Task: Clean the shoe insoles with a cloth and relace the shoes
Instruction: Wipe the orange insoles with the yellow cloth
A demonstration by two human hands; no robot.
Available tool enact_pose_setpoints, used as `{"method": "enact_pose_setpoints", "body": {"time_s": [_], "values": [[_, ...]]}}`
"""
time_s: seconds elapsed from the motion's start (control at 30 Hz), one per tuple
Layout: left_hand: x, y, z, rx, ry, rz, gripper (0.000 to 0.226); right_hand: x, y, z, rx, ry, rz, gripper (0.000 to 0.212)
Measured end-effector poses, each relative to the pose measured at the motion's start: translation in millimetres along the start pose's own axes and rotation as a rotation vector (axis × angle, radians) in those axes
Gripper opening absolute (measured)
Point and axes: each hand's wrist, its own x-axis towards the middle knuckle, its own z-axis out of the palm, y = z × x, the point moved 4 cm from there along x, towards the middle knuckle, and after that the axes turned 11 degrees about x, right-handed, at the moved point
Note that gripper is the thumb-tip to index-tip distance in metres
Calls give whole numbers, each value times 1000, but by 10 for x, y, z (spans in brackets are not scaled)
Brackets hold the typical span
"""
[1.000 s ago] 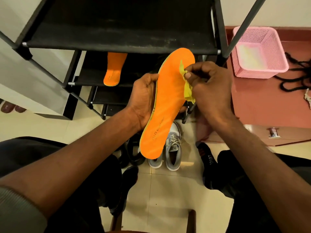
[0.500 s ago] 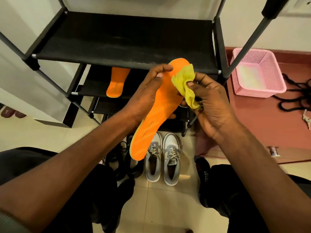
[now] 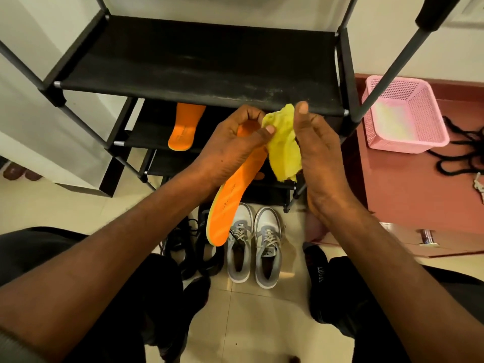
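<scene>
My left hand [image 3: 233, 145] grips an orange insole [image 3: 230, 203] near its toe end, heel hanging down toward the floor. My right hand [image 3: 317, 153] holds a crumpled yellow cloth [image 3: 282, 145] against the insole's upper right edge, thumb pointing up. A second orange insole [image 3: 184, 127] lies on the middle shelf of the black shoe rack [image 3: 199, 64]. A pair of grey and white laced sneakers [image 3: 252, 244] stands on the tiled floor below the insole. Black shoes [image 3: 188, 250] sit to their left, partly hidden by my left arm.
A pink plastic basket [image 3: 403, 116] sits on a reddish-brown surface [image 3: 408, 195] at the right, with black laces [image 3: 461, 150] beside it. My knees and black-socked feet [image 3: 319, 271] flank the shoes. Rack poles rise at the left and right.
The left hand has slid up and curled round the insole's toe end. The insole has dropped lower and tilted. The right hand has turned so the cloth sits at the insole's top edge.
</scene>
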Motion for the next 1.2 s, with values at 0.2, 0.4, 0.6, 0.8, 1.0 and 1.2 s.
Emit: {"method": "enact_pose_setpoints", "body": {"time_s": [0.2,0.4,0.6,0.8,1.0,1.2], "values": [[70,-36,23,-298,-28,-100,9,11,4,-81,-85,56,12,14],[106,-79,16,-162,-44,-101,14,14,45,-60,55,-5,147,24],[88,-15,-4,-261,-66,-120,25,91,24,-190,82,167,57,27],[38,-161,160,-359,-62,-207,55,20,2,-137,-190,130,-105,28],[-107,-156,276,-631,-61,-450,37,-152,30,72,-839,13,-376,49],[-155,-144,235,-627,-70,-453,53,-162,112,93,-1036,85,-410,12]]}}
